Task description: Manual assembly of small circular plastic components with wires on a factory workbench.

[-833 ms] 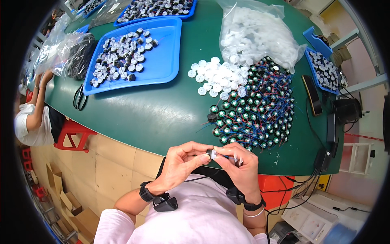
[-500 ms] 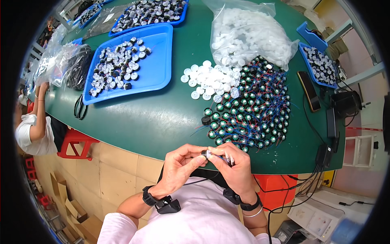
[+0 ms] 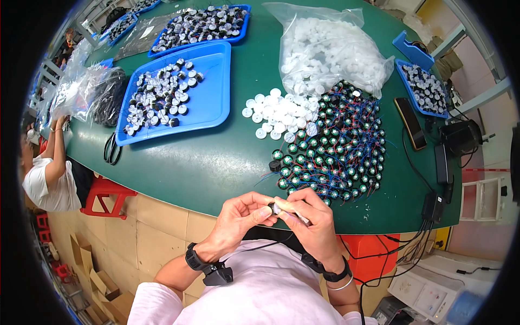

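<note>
At the table's near edge, my left hand (image 3: 237,221) pinches a small black round part (image 3: 272,208) between thumb and fingers. My right hand (image 3: 315,223) meets it from the other side, thumb and forefinger closed on the part's whitish face. A dark, narrow end shows under the right fingers; I cannot tell what it is. Just beyond my hands lies a wide heap of black round parts (image 3: 330,157) with green faces and red and blue wires. Against its far left side lies a pile of white plastic discs (image 3: 279,114).
A clear bag of white discs (image 3: 330,51) lies behind the heap. Blue trays (image 3: 211,108) of capped parts stand left and far; a smaller blue tray (image 3: 424,89) is at right. A phone (image 3: 410,123), cables and black scissors (image 3: 112,149) lie around. Another person (image 3: 51,181) sits left.
My right fingers have shifted slightly over the part, the forefinger now lying more across it. Both hands stay together at the table edge. The view has tilted a little.
</note>
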Available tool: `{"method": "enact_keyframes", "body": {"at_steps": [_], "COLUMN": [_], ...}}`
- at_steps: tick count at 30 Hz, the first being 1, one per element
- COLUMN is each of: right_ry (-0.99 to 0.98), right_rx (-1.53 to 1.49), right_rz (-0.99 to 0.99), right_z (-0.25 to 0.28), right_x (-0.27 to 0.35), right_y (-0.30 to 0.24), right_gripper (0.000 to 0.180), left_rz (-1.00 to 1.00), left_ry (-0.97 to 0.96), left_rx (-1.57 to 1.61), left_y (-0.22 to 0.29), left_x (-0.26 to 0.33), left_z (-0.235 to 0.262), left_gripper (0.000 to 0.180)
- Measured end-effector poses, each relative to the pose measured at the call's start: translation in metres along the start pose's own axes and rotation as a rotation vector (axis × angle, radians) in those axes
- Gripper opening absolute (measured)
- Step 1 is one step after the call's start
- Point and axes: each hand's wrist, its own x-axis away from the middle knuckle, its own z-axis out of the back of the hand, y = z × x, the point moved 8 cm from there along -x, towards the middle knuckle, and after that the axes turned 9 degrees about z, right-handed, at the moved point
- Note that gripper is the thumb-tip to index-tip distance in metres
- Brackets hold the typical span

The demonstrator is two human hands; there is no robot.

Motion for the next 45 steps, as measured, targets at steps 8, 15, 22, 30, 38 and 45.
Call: {"method": "enact_keyframes", "body": {"at_steps": [8, 15, 22, 30, 38, 45], "right_ry": [0.034, -0.008, 0.004, 0.044, 0.033, 0.062], "right_rx": [0.062, 0.039, -0.016, -0.081, -0.015, -0.102], "right_rz": [-0.071, 0.042, 0.011, -0.087, -0.071, -0.033], "right_z": [0.006, 0.002, -0.002, -0.003, 0.001, -0.007], "right_x": [-0.005, -0.004, -0.002, -0.003, -0.003, 0.0], "right_y": [-0.007, -0.005, 0.004, 0.01, 0.001, 0.004], "right_gripper": [0.019, 0.019, 0.021, 0.019, 0.02, 0.021], "left_rz": [-0.032, -0.125, -0.213, -0.227, -0.12, -0.048], "left_ry": [-0.001, 0.06, 0.075, 0.108, 0.012, -0.007], "left_rx": [0.0, -0.068, -0.092, -0.097, -0.014, 0.038], "left_y": [0.001, 0.003, 0.0, 0.004, 0.003, 0.0], "left_x": [-0.002, 0.001, 0.004, 0.002, 0.0, -0.001], "left_z": [0.001, 0.0, -0.001, 0.0, 0.002, 0.002], "left_gripper": [0.025, 0.024, 0.023, 0.027, 0.023, 0.026]}}
